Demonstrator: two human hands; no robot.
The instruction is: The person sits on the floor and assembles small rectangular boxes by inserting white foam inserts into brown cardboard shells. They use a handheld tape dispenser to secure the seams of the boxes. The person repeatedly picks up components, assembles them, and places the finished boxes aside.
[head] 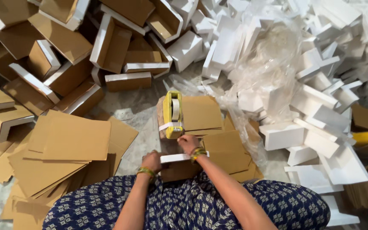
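The left hand [152,161] and right hand [188,142] hide part of the brown box [179,169]. The cardboard sheets [64,149] run off the bottom edge.

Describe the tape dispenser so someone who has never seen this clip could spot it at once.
Start between the heap of brown cardboard pieces on the left and the white foam pile on the right. In the gap, just above the person's right hand and left hand, stands the tape dispenser. It is the only bright yellow thing there, holding a pale roll of tape.
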